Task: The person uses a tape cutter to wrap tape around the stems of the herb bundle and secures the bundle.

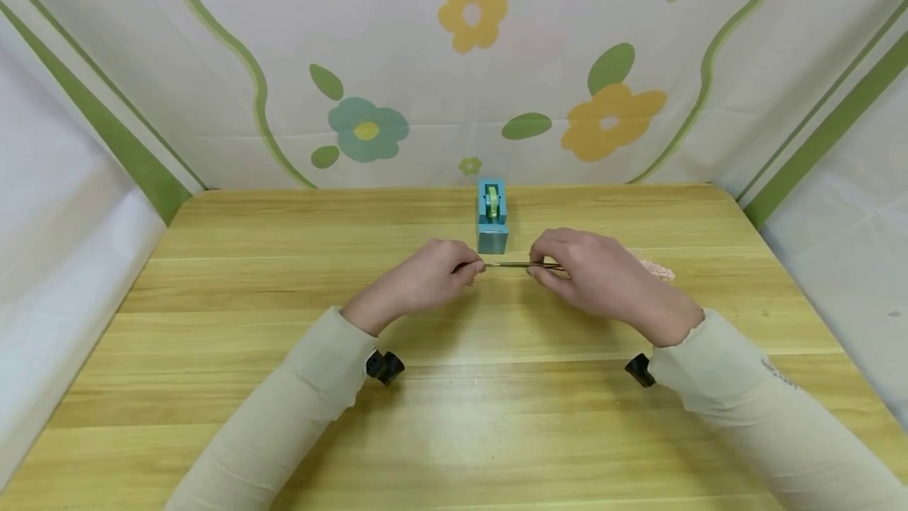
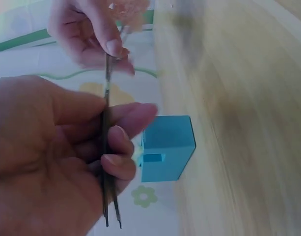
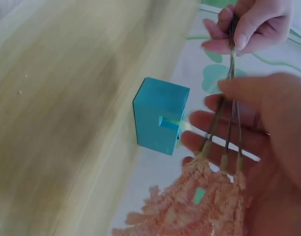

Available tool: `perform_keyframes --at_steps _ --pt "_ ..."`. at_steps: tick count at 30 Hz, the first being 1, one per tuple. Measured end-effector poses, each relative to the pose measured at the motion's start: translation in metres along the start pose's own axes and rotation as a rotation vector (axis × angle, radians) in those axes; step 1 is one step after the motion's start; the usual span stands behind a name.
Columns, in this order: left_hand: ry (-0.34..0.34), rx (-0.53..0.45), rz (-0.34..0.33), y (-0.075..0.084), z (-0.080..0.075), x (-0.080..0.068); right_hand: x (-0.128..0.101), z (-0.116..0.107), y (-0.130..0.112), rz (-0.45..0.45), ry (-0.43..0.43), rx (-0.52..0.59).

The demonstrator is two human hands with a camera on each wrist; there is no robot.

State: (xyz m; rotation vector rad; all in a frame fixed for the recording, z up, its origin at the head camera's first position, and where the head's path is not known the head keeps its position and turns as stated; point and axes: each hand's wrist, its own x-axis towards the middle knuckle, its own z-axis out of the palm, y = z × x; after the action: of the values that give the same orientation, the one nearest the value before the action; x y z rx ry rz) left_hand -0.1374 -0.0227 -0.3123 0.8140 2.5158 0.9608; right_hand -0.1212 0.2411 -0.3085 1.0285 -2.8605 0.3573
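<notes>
1. A blue tape dispenser (image 1: 493,240) is standing just beyond the stems (image 1: 512,265), nearest in the way.
2. Apart from each other, the left hand (image 1: 443,268) and right hand (image 1: 592,270) are pinching the stems, held between them; pink flowers (image 1: 659,270) are hanging past the right palm.
3. The tabletop's (image 1: 461,432) far edge is running behind the dispenser, along a flowered cloth (image 1: 426,38).
4. Wood is spreading between both forearms and outward to the side edges.

Pink bursting across the sprigs (image 3: 219,191), brown racing down the stems (image 3: 232,59)! Turquoise on the tape dispenser (image 1: 493,239), yellow-green on its roll (image 1: 493,202). Yellow wood grain along the table (image 1: 454,416), orange-and-green floral print over the white cloth (image 1: 418,22).
</notes>
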Motion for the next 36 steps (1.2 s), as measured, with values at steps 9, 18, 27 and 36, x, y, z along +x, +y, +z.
perform_keyframes --at_steps 9,18,27,36 --pt "0.080 0.040 0.056 -0.004 0.001 0.005 0.008 -0.003 0.006 0.118 -0.183 0.126" --pt "0.011 0.011 0.012 -0.002 0.003 0.007 0.009 0.001 0.006 0.034 -0.017 -0.021" --pt "0.178 0.043 0.028 -0.005 0.006 0.011 0.009 0.001 0.009 0.090 -0.071 0.041" --pt "0.151 0.046 -0.015 -0.006 0.009 0.014 0.012 0.000 0.008 0.082 -0.089 -0.004"
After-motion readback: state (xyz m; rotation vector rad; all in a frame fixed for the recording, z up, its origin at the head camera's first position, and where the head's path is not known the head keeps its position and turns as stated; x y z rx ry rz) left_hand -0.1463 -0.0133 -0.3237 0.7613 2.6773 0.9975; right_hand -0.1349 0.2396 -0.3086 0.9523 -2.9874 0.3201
